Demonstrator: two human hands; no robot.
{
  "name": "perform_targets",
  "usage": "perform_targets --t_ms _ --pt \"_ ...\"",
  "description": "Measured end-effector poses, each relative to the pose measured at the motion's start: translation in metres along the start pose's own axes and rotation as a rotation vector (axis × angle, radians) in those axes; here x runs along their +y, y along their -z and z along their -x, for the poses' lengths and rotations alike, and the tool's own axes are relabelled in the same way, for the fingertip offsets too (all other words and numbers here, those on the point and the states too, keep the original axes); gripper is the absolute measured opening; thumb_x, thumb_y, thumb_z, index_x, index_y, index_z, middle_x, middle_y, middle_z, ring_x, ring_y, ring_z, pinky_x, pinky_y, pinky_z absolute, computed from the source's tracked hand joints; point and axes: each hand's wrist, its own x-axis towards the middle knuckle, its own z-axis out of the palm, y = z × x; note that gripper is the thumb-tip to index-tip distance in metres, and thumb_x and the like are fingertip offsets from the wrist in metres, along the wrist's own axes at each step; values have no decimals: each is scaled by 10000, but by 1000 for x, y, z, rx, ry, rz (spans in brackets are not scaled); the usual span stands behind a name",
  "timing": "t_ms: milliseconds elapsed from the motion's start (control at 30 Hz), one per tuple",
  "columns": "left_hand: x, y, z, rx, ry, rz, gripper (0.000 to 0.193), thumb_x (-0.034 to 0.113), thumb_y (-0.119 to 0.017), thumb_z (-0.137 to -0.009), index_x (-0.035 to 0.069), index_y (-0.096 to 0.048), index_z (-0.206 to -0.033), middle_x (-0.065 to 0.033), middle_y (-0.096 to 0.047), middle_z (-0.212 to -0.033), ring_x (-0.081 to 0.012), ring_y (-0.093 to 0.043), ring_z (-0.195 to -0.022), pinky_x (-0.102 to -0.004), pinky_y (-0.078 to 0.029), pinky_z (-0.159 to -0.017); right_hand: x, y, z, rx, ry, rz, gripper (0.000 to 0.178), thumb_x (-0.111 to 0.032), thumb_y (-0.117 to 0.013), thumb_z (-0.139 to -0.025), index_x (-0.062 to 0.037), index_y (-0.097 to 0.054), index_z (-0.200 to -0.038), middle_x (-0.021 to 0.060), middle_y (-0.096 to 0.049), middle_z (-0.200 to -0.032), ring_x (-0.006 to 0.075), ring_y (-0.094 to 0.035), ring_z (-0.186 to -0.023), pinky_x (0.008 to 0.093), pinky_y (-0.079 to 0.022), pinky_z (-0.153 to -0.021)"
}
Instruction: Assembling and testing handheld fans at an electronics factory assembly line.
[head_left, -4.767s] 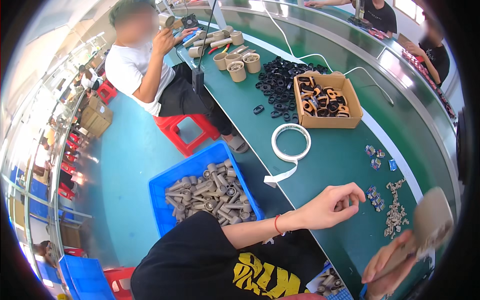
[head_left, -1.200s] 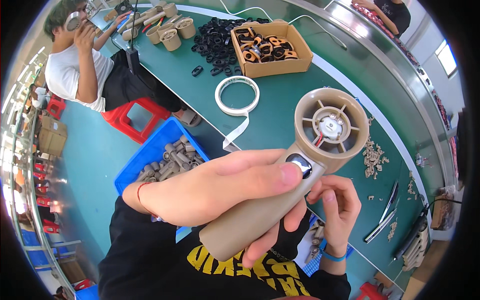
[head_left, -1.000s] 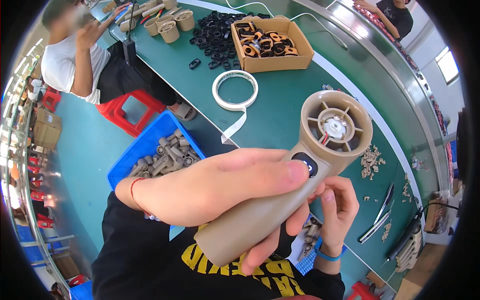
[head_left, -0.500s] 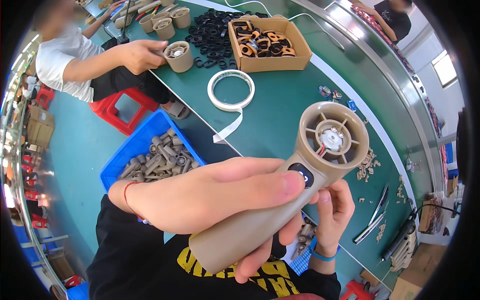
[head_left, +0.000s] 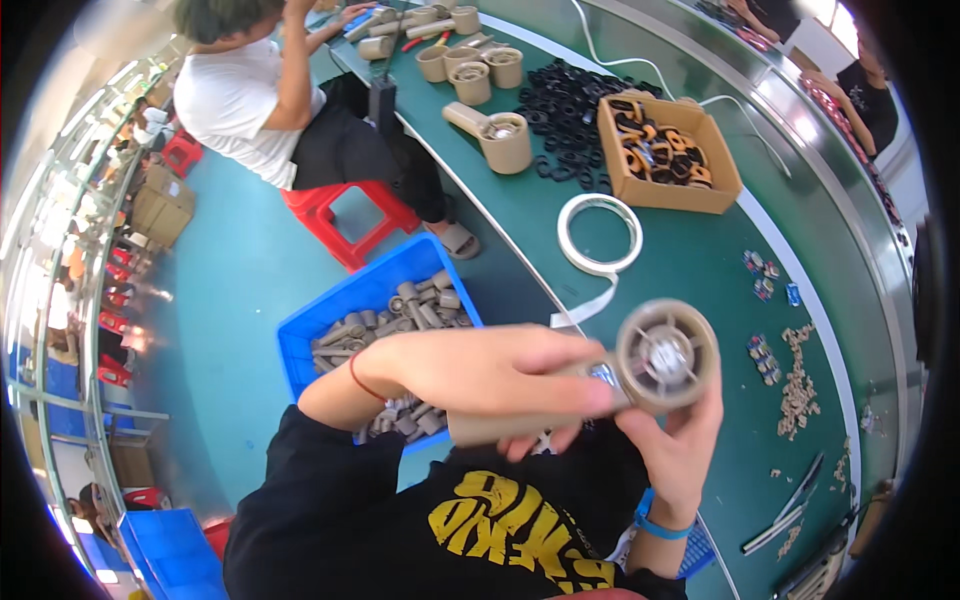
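A beige handheld fan (head_left: 668,357) is held in front of my chest, its round spoked head toward the right and blurred by motion. My left hand (head_left: 470,372) wraps round the handle, thumb near a small dark display (head_left: 603,374) that is partly covered. My right hand (head_left: 680,455) grips the underside and right side of the head, with its thumb in front and its fingers partly hidden behind. Below my left forearm, a blue bin (head_left: 300,345) holds many beige fan parts (head_left: 415,305).
A tape roll (head_left: 566,228) lies on the green table (head_left: 690,260). Beyond it are a cardboard box (head_left: 670,196) of black and orange rings, loose black rings (head_left: 570,110) and beige fan bodies (head_left: 505,145). Tweezers (head_left: 775,530) lie at right. A person (head_left: 240,95) sits on a red stool (head_left: 350,235).
My view has shifted, so the table appears farther right. The fan has turned flatter, and my right hand now grips its head. The co-worker's hand has let go of a fan body and risen.
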Motion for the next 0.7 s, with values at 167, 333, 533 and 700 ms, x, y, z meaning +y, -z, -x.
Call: perform_targets --t_ms 167,333,533,700 --pt "-20 35 24 741 -392 -557 544 202 -645 -850 50 -349 -1279 -154 -645 -843 -223 -627 -779 -318 -462 -701 23 -64 -63 -178 49 36 701 -43 -733 -737 0 -371 -1336 127 -496 -1268 197 -489 -1168 330 -395 -987" --pt "-14 82 61 1154 -286 -482 538 97 -658 -825 63 -355 -1268 -143 -604 -982 -206 -607 -935 -316 -465 -804 39 -97 -91 -135 145 134 575 -63 -643 -838 -27 -373 -1344 131 -484 -1287 195 -538 -1104 319 -434 -933" --pt "-27 170 90 1351 -362 -987 332 102 -567 -896 86 -409 -1187 -60 -553 -960 -55 -489 -552 -211 -406 -511 43 -46 -45 63 27 333 287 5 -557 -847 27 -555 -1133 138 -641 -998 194 -630 -905 310 -479 -830" --pt "-22 183 83 1343 -356 -982 302 114 -575 -894 85 -442 -1163 -59 -558 -966 -59 -497 -562 -213 -411 -522 35 2 -19 323 60 529 238 -67 -469 -941 16 -526 -1156 71 -572 -918 130 -526 -838 249 -430 -761"
